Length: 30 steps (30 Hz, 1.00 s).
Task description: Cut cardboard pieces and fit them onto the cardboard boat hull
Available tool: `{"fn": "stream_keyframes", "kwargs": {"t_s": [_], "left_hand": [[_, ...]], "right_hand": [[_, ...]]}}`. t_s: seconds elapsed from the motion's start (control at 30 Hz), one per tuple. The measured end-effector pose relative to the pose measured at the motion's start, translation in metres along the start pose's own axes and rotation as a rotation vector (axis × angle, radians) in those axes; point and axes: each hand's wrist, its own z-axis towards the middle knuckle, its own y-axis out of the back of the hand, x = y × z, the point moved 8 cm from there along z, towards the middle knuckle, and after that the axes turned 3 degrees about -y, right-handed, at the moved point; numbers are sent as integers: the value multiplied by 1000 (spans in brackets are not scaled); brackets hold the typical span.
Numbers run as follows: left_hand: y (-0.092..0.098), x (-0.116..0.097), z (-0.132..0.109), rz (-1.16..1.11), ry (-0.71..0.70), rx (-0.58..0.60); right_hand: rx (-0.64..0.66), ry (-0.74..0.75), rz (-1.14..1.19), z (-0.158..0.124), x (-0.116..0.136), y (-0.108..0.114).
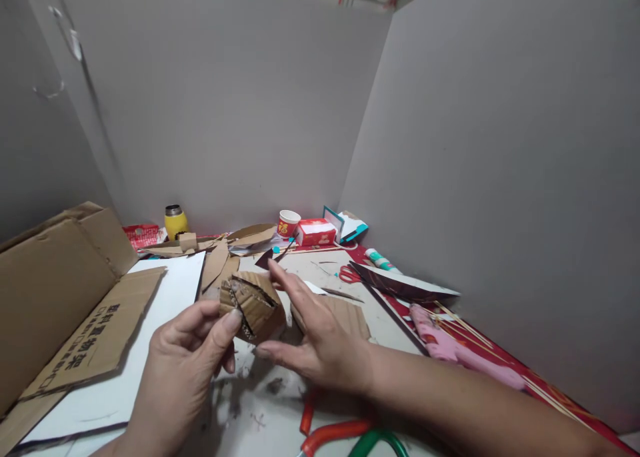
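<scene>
In the head view, my left hand (190, 350) pinches a small folded piece of corrugated cardboard (260, 310) between thumb and fingers. The piece is rounded, with dark gaps between its layers and a torn, fluted edge facing me. My right hand (320, 330) is beside its right side, fingers stretched and thumb apart; whether the fingertips touch it, I cannot tell. Behind the right hand lies another cardboard piece (345, 315), partly covered by that hand. Below the hands, large scissors with orange and green handles (337, 433) lie on the table, cut off by the frame's bottom.
At left stands a big cardboard box (55, 290) over a white board (150, 337). Along the back are a yellow bottle (175, 225), a paper cup (289, 225), a red box (316, 232) and cardboard scraps. To the right lie red scissors (350, 275), a pink glue gun (460, 353) and thin sticks.
</scene>
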Motion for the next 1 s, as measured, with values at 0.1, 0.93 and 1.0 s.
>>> {"fn": "stream_keyframes", "kwargs": {"t_s": [0.1,0.93,1.0], "left_hand": [[1,-3,-1,45,-9,-38],[-13,-6,-6,-117,30,123],[-4,-15,-2,-79,-30,56]], "right_hand": [[-34,52,11,-2,6,1],[128,-242,371,-2,2,-7],[166,-402,750,1,-5,-8]]}}
